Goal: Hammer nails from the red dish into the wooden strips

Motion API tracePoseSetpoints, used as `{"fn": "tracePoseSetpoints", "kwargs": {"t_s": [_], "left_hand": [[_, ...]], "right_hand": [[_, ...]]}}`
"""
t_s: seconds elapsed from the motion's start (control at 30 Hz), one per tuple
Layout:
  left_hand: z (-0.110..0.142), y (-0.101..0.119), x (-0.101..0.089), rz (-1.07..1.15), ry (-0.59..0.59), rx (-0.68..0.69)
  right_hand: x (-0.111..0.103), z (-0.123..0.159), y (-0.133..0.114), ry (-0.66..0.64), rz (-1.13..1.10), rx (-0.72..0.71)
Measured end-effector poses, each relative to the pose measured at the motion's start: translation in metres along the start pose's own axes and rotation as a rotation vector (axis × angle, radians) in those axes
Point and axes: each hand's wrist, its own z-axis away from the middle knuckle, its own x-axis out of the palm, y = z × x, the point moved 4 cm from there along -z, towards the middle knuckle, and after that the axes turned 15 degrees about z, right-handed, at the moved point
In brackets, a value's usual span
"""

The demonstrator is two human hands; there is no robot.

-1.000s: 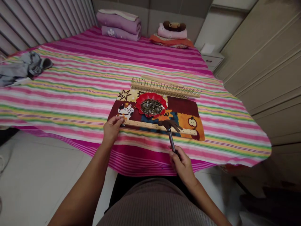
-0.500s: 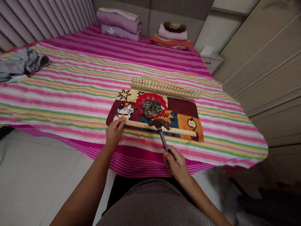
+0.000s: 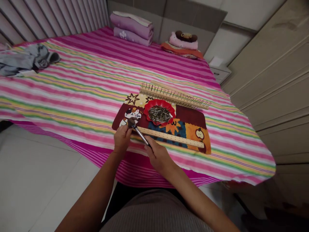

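My right hand (image 3: 158, 156) grips the hammer (image 3: 141, 134), head just by my left hand (image 3: 122, 138), whose grip I can't tell, at the left end of the wooden strip (image 3: 169, 136) on the patterned mat (image 3: 191, 115); best tap square, fingertips clear.

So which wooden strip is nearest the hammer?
The front strip, dotted along its top, on the near side of the red bowl; the nail-studded strip lies beyond the bowl.
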Motion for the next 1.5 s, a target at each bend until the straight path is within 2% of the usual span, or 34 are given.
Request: {"fn": "tracePoseSetpoints", "kwargs": {"t_s": [0.1, 0.23, 0.43, 0.57, 0.67, 0.87, 0.97, 1.03, 1.1, 1.2, 1.3, 1.5], "left_hand": [[0.001, 0.0, 0.001, 0.019, 0.002, 0.017], [0.001, 0.002, 0.002, 0.049, 0.022, 0.028], [0.002, -0.003, 0.003, 0.047, 0.015, -0.002], [0.002, -0.003, 0.004, 0.083, 0.04, 0.014], [0.001, -0.001, 0.003, 0.093, 0.043, 0.009], [-0.003, 0.0, 0.001, 0.094, 0.016, -0.029], [-0.004, 0.006, -0.002, 0.066, 0.053, -0.045], [-0.004, 0.017, -0.005, 0.015, 0.112, 0.02], [-0.004, 0.032, -0.004, -0.036, 0.148, 0.141], [-0.008, 0.054, 0.009, -0.077, 0.074, 0.278], [-0.019, 0.068, 0.029, -0.116, -0.042, 0.308], [-0.055, 0.079, 0.073, -0.219, -0.218, 0.337]], "right_hand": [[-0.007, -0.001, -0.007, 0.012, 0.045, -0.023], [-0.019, 0.0, -0.02, 0.109, 0.08, -0.116], [-0.006, -0.005, -0.004, -0.002, 0.158, -0.059], [-0.016, 0.006, 0.005, 0.135, 0.064, -0.048], [-0.024, 0.027, 0.022, 0.234, 0.027, 0.017], [-0.033, 0.079, 0.079, 0.386, 0.019, 0.243], [-0.039, 0.1, 0.104, 0.489, 0.02, 0.347], [-0.04, 0.11, 0.119, 0.531, -0.012, 0.432], [-0.038, 0.116, 0.132, 0.562, -0.057, 0.51], [-0.033, 0.119, 0.146, 0.611, -0.096, 0.564], [-0.026, 0.118, 0.153, 0.627, -0.101, 0.578], [-0.021, 0.119, 0.159, 0.59, -0.11, 0.564]]}}
